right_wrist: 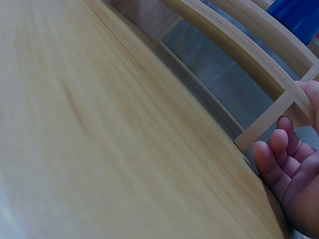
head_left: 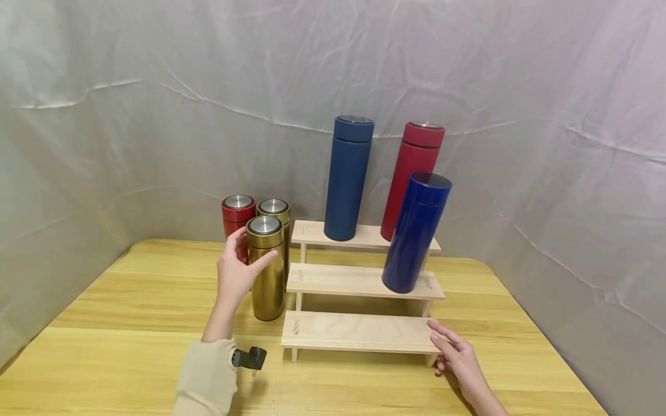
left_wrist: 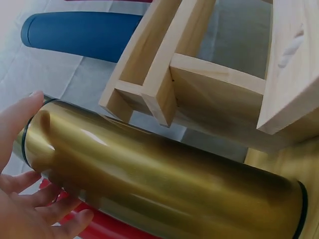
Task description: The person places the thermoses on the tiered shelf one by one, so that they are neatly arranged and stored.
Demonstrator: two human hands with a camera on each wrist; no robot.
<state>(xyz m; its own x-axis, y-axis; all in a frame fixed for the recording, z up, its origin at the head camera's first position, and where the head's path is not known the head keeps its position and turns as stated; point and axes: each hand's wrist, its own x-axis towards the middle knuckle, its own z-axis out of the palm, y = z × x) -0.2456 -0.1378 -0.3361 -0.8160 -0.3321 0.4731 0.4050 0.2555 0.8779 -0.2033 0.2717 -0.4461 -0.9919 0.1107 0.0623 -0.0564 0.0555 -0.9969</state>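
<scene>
My left hand (head_left: pixel 236 271) holds a gold thermos flask (head_left: pixel 267 283) near its lid, thumb across the front and fingers at its left side. In the left wrist view the thumb and fingers lie on opposite sides of the flask's top, some fingers spread. It stands upright left of a three-tier wooden stand (head_left: pixel 359 332). At the lowest shelf's right end, my right hand (head_left: pixel 460 358) grips the stand's edge, its lower fingers curled beside the leg (right_wrist: pixel 266 119). A red flask (head_left: pixel 238 215) and a second gold flask (head_left: pixel 274 207) stand behind the held one, partly hidden.
On the top shelf stand a tall matte blue flask (head_left: pixel 348 179) and a tall red one (head_left: pixel 411 156). A glossy blue flask (head_left: pixel 416 237) stands on the middle shelf's right end, partly covering the red one. Grey cloth (head_left: pixel 171 144) surrounds the wooden table (head_left: pixel 130 312).
</scene>
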